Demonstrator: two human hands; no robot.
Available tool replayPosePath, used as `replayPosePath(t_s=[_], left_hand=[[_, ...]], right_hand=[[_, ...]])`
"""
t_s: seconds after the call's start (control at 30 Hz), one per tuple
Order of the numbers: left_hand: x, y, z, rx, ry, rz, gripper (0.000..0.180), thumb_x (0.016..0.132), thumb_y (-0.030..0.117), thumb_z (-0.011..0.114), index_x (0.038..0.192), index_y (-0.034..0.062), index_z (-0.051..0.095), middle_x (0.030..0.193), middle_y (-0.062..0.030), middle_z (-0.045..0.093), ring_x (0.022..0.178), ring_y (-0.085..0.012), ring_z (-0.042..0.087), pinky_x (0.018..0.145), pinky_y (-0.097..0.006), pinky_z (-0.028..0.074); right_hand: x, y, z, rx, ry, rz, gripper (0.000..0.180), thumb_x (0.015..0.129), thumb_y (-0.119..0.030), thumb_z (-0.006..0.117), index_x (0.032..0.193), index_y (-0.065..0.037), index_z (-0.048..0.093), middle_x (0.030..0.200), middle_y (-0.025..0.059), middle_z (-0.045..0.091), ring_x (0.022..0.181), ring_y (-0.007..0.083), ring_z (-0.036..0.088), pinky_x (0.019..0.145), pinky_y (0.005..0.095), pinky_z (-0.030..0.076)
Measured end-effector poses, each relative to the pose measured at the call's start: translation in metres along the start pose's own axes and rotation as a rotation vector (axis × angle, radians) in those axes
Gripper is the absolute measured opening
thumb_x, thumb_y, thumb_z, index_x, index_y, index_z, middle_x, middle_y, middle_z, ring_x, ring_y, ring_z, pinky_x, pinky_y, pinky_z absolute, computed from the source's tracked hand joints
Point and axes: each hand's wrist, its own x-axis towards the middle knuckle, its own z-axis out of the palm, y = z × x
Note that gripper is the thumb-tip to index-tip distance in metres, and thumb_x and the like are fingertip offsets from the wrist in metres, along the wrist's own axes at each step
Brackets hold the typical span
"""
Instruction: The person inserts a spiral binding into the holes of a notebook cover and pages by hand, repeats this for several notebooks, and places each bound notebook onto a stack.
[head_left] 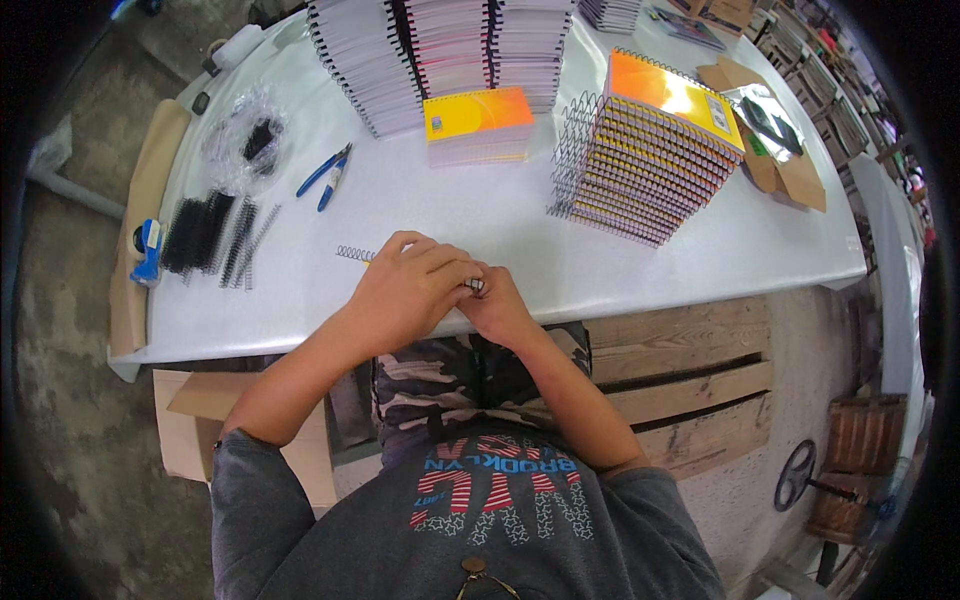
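My left hand (420, 285) is closed over a small spiral notebook at the table's near edge, and it hides most of it. Out past its left side sticks a loose end of black spiral coil (352, 253), with a sliver of yellow cover beside it. My right hand (497, 304) grips the notebook's right end, its fingers touching the left hand's. Bound page edges peek out between the two hands. Beyond them lies a short pile of orange-yellow notebooks (478, 145) without visible coils. Blue-handled pliers (325, 177) rest to the left.
Black coils (197, 235) lie at the left beside a blue tape dispenser (147, 252) and a clear plastic bag (245, 140). Tall stacks of coil-bound books (455, 55) stand at the back. A stack of spiral notebooks (640, 165) rises at right, near torn cardboard (800, 182).
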Motion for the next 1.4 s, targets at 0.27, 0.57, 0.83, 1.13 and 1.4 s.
replayPosePath(t_s=[0.27,0.57,0.83,1.13,1.4], left_hand=[[0.019,-0.018,-0.012,-0.200,-0.142,0.017,0.014,0.078,0.016,0.063,0.091,0.0116,0.060,0.088,-0.0033,0.057,0.089,-0.0224,0.053,0.081,-0.035,0.037],[0.020,-0.008,-0.009,-0.055,-0.080,0.092,0.015,0.074,0.019,0.067,0.087,0.0127,0.060,0.085,-0.0022,0.057,0.087,-0.0203,0.054,0.078,-0.034,0.036],[0.022,0.000,-0.009,0.122,-0.028,0.106,0.020,0.068,0.022,0.069,0.073,0.0111,0.053,0.076,-0.0044,0.050,0.075,-0.0213,0.052,0.070,-0.034,0.036],[0.034,0.016,0.000,0.052,-0.028,0.031,0.014,0.073,0.022,0.067,0.083,0.0132,0.062,0.077,-0.0032,0.056,0.074,-0.0224,0.055,0.065,-0.034,0.039],[0.045,0.034,0.001,-0.127,0.071,0.008,0.015,0.068,0.016,0.072,0.072,0.0081,0.060,0.069,-0.0070,0.053,0.061,-0.0256,0.053,0.056,-0.034,0.041]], right_hand=[[0.004,-0.007,-0.002,-0.106,-0.068,0.181,0.018,0.080,-0.008,0.058,0.096,0.000,0.061,0.087,0.0157,0.065,0.081,0.0182,0.063,0.073,0.0301,0.048],[0.000,-0.001,0.001,0.007,0.030,0.053,0.017,0.077,-0.008,0.059,0.090,0.001,0.062,0.082,0.0169,0.065,0.080,0.0213,0.064,0.069,0.0318,0.048],[-0.002,-0.010,-0.003,-0.011,-0.033,0.050,0.020,0.077,-0.008,0.056,0.095,0.000,0.061,0.081,0.0161,0.065,0.075,0.0189,0.061,0.071,0.0338,0.047],[-0.014,-0.006,-0.025,0.015,-0.028,-0.197,0.015,0.078,-0.010,0.058,0.088,0.001,0.060,0.072,0.0148,0.062,0.069,0.0116,0.055,0.064,0.0318,0.045],[-0.022,-0.013,-0.036,0.026,-0.046,-0.020,0.021,0.080,-0.014,0.056,0.093,0.002,0.061,0.083,0.0185,0.065,0.078,0.0257,0.063,0.071,0.0351,0.047]])
